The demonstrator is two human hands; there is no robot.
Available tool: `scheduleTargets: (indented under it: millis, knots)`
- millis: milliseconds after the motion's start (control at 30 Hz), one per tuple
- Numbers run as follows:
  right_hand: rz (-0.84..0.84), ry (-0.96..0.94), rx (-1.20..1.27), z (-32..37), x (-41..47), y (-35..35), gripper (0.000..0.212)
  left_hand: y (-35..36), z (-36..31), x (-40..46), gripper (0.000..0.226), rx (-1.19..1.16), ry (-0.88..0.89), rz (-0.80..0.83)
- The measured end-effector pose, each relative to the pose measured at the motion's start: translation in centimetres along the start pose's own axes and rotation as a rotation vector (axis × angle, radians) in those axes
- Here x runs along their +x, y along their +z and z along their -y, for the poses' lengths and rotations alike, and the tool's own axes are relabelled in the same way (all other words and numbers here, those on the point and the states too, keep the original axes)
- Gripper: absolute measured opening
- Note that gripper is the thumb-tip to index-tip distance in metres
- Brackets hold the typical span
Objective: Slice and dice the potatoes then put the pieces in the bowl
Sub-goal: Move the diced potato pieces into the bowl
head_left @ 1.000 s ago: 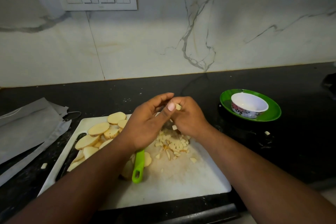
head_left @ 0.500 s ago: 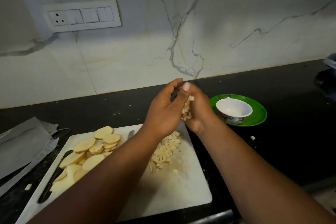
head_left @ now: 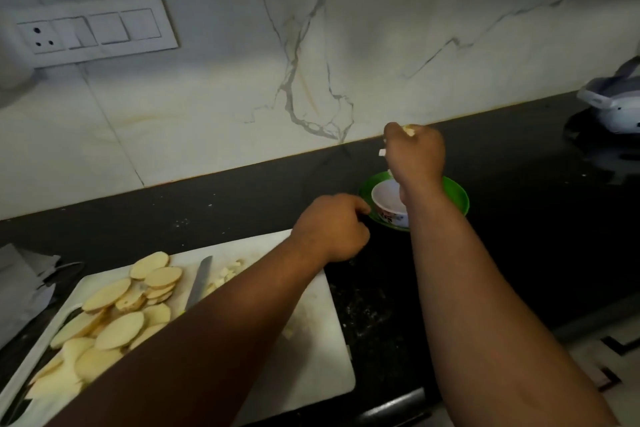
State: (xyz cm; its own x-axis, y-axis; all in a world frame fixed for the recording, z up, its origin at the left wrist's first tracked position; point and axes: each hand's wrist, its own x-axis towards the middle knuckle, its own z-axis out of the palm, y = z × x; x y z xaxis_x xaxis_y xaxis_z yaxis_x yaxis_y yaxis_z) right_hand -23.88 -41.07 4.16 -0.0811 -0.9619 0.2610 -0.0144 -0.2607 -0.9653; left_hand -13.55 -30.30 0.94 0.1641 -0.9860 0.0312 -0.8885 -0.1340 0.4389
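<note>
My right hand point(head_left: 415, 152) is raised above the small white bowl point(head_left: 385, 199), its fingers curled round diced potato pieces; a few dice point(head_left: 382, 151) drop from it. The bowl stands on a green plate point(head_left: 457, 196). My left hand point(head_left: 332, 227) hovers with curled fingers at the far right corner of the white cutting board point(head_left: 311, 340), left of the bowl; whether it holds anything is hidden. Potato slices point(head_left: 117, 308) lie piled on the board's left. A knife blade point(head_left: 199, 282) lies beside them, near a few dice point(head_left: 227, 274).
A black counter point(head_left: 519, 253) runs under a marble wall with a switch plate point(head_left: 90, 29). A grey cloth point(head_left: 20, 291) lies left of the board. A white and grey appliance point(head_left: 613, 100) stands at the far right.
Both hands left the board together with a handful of dice. My right hand has gone on to above the bowl, and my left hand has dropped away from it. The view swung right.
</note>
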Motion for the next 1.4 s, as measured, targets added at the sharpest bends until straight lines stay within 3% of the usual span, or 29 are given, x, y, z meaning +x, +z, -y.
scheduleTargets:
  millis: [233,467,767,1000,1167,1300,1400]
  knots:
    - [0.062,0.004,-0.287,-0.9,0.0,-0.5,0.027,-0.1,-0.1,-0.2,0.061,0.471,0.142,0.073]
    - [0.203,-0.003,-0.399,-0.6,-1.2,0.0,0.026,-0.9,1.1,-2.0,0.057,0.406,0.157,0.037]
    - [0.455,-0.11,-0.588,0.3,-4.2,0.9,0.027,-2.6,2.0,-6.3,0.052,0.393,0.041,0.055]
    - [0.669,-0.094,-0.759,1.0,-4.9,0.9,0.014,-3.0,2.7,-7.3,0.061,0.315,-0.029,0.043]
    - [0.643,-0.072,-0.71,1.3,-4.9,0.9,0.013,-4.0,4.0,-6.9,0.058,0.147,-0.052,-0.062]
    - [0.659,-0.069,-0.696,1.7,-5.0,1.0,0.015,-4.5,5.8,-6.8,0.037,-0.184,-0.018,-0.244]
    - [0.597,-0.069,-0.629,1.5,-5.1,1.1,0.015,-4.8,6.8,-6.7,0.03,-0.274,-0.015,-0.298]
